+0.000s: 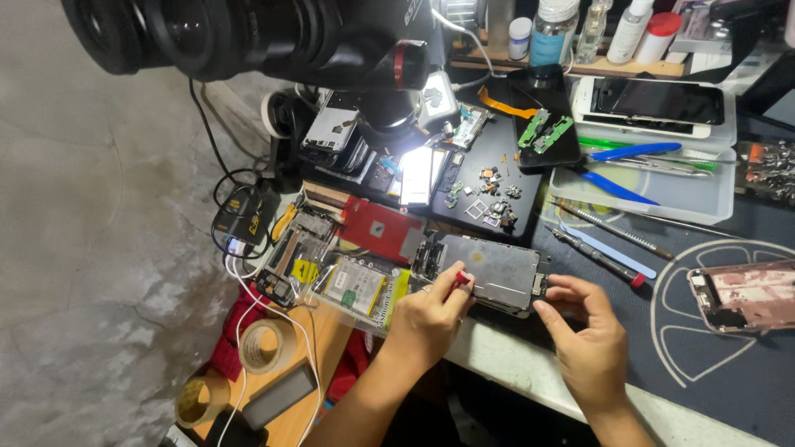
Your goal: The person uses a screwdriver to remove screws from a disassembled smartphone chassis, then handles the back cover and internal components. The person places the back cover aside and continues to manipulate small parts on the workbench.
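Observation:
A grey, opened phone body (489, 269) lies at the near edge of the workbench, its metal plate facing up. My left hand (426, 319) pinches a small red-handled tool (461, 278) against the phone's left part. At the phone's right end, my right hand (584, 335) grips it, with thumb and fingers on the edge. Both forearms come in from the bottom of the view.
A microscope (331, 41) hangs over the bench at top. Small loose parts (489, 194) and green circuit boards (542, 132) lie on a black mat. A tray (720, 203) holds blue-handled tweezers and a white phone. Screwdrivers (600, 252), a pink phone frame (745, 294), tape rolls (261, 343) and cables surround.

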